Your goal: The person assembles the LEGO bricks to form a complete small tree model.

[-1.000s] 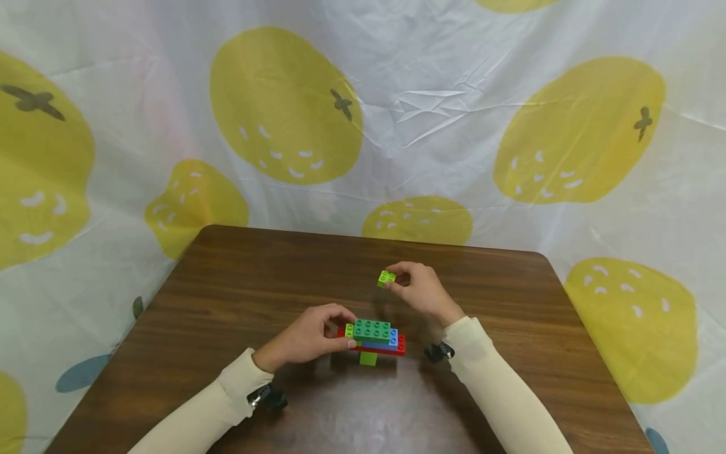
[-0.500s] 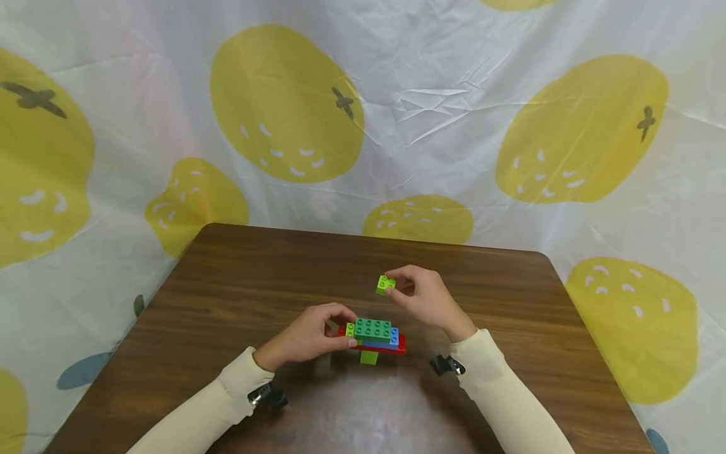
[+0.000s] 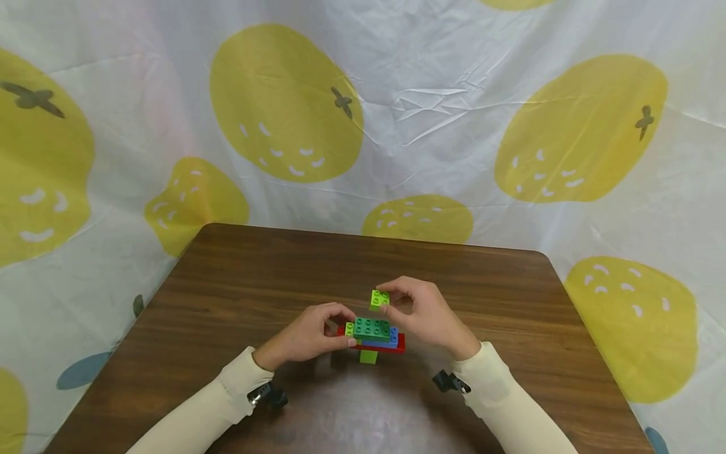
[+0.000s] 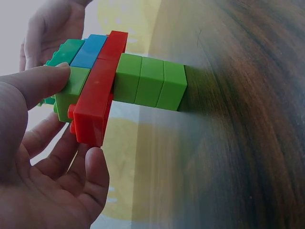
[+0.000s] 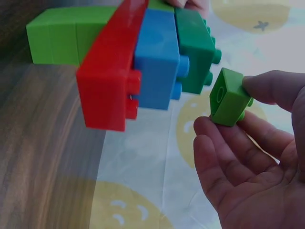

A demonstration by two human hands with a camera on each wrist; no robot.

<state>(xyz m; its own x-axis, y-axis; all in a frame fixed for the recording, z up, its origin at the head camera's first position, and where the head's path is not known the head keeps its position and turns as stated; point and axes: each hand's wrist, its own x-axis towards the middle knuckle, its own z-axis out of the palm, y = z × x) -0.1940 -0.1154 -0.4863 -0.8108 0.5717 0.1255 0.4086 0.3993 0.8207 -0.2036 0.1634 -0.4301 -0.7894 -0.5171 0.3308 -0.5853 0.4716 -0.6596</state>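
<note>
A toy-brick structure stands on the table, its post of stacked lime-green bricks [image 4: 151,81] under a long red brick [image 4: 97,88]. On the red one sit a blue brick [image 5: 156,59] and a lime brick [image 4: 74,90], topped by a dark green brick [image 3: 371,328]. My left hand [image 3: 312,332] pinches the lime brick at the structure's left end between thumb and fingers. Just above the dark green brick, my right hand [image 3: 425,312] holds a small lime-green brick [image 5: 228,97] by its sides, apart from the structure. Its hollow underside shows in the right wrist view.
The brown wooden table [image 3: 272,265] spreads around the structure. Behind it hangs a white curtain [image 3: 431,107] printed with yellow fruit. A dark wrist camera [image 3: 450,381] is strapped at each cuff.
My right hand has come down and nearer with the small lime brick, moving from behind the structure to just over it. The left hand has kept its hold in place.
</note>
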